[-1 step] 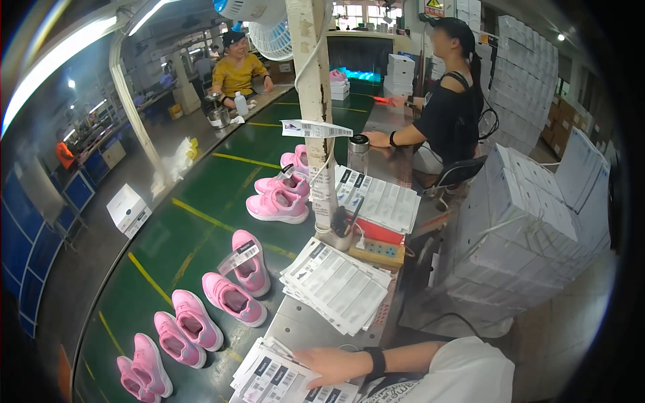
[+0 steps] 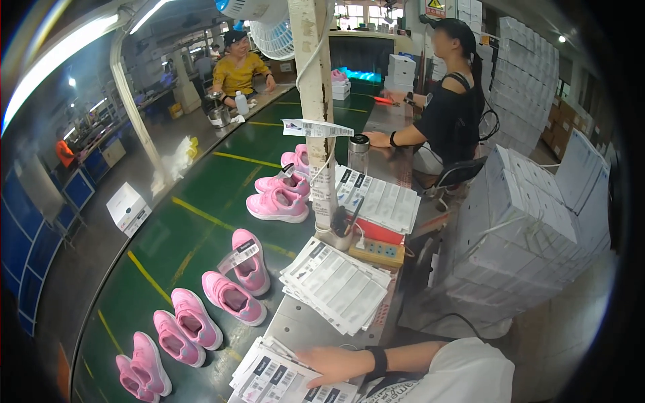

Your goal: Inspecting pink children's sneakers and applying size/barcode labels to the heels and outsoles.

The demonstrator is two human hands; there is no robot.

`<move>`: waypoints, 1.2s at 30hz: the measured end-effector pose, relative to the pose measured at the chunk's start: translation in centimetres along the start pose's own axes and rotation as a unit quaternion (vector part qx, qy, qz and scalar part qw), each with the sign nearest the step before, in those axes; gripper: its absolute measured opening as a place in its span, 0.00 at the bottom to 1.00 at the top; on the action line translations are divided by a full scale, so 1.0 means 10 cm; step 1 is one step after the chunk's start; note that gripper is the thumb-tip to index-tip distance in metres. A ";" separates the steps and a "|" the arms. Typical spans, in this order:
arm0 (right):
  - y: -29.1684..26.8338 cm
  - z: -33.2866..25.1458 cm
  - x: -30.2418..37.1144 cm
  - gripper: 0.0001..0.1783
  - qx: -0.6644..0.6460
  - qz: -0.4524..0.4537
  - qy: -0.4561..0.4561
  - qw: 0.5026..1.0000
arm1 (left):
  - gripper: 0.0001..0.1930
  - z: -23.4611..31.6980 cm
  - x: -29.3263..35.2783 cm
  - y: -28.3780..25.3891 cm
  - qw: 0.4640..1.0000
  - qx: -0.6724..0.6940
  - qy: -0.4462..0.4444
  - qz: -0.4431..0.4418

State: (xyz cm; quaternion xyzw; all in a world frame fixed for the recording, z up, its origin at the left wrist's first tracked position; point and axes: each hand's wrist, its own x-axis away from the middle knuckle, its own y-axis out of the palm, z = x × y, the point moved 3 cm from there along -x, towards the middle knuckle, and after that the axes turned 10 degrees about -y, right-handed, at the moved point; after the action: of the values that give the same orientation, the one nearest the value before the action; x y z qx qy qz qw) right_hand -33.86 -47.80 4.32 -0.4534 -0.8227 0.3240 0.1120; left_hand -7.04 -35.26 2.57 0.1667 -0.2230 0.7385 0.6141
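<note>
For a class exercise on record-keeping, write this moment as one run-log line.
right hand: resting on white printed paper sheets | left hand: out of view | nearby: pink low-cut shoes on flat green yellow-striped belt

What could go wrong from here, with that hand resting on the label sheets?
The label sheets under the right hand lie fanned and uneven, so a sideways push might slide some out of line. A label strip lies across a pink sneaker with no fastening visible; a bump could knock it off. The clear bottle with a black lid stands upright beside another stack of label sheets, so it might disturb them if tipped.
</note>
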 end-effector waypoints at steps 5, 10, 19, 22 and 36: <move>0.00 -0.07 0.06 0.45 -0.001 -0.078 0.013 0.997 | 0.36 -0.14 0.13 0.01 0.996 0.031 -0.004 -0.087; -0.03 -0.11 -0.02 0.42 0.041 -0.093 0.005 0.995 | 0.31 -0.31 -0.05 -0.04 0.964 -0.074 0.201 -0.158; -0.15 0.06 0.04 0.33 0.251 -0.066 0.084 0.962 | 0.22 0.84 0.29 0.13 0.988 -0.141 -0.015 -0.060; -0.20 0.10 0.10 0.31 0.269 -0.078 0.094 0.955 | 0.21 0.81 0.21 0.06 0.988 -0.142 0.045 -0.040; -0.03 0.12 0.05 0.24 0.383 -0.067 0.056 0.920 | 0.19 0.96 -0.05 0.02 0.918 -0.390 0.076 -0.001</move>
State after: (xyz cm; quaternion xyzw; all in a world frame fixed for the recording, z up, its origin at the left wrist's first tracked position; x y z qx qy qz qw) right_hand -34.92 -48.05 3.53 -0.3371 -0.6566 0.5804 0.3441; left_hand -7.42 -40.87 10.36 -0.1424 -0.4453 0.6032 0.6462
